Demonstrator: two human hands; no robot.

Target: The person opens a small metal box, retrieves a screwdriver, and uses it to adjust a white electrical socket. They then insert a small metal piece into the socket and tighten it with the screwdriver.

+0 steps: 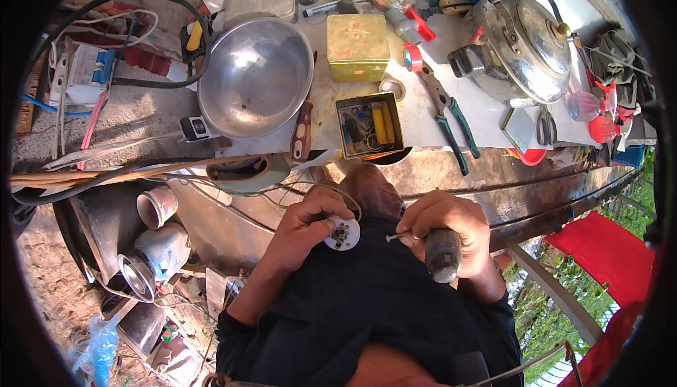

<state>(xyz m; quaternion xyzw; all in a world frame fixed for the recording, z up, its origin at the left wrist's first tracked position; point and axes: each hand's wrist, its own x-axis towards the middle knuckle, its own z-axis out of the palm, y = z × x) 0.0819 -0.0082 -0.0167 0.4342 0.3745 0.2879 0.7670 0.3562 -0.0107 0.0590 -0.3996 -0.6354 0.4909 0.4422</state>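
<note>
Between the thumb and fingers of my left hand (308, 219) is a white round disc (350, 243), its face set with small metal parts and holes; it looks like the inside of an electrical fitting. A thin pale wire (300, 184) loops close by that hand. My right hand (451, 216) is closed around a thick dark grey handle (443, 252), blunt end toward my body; I cannot make out the tool it belongs to. A small metal screw (392, 237) sticks out of the same hand's fingertips, pointing at the disc, a short gap apart from it.
On the bench ahead stand a metal bowl (255, 77), a yellow tin (357, 47), an open box of small parts (368, 153) and a kettle (525, 48). Between them lie a screwdriver (302, 132), green-handled pliers (451, 115) and scissors (546, 127). Cables (127, 168) run along the left.
</note>
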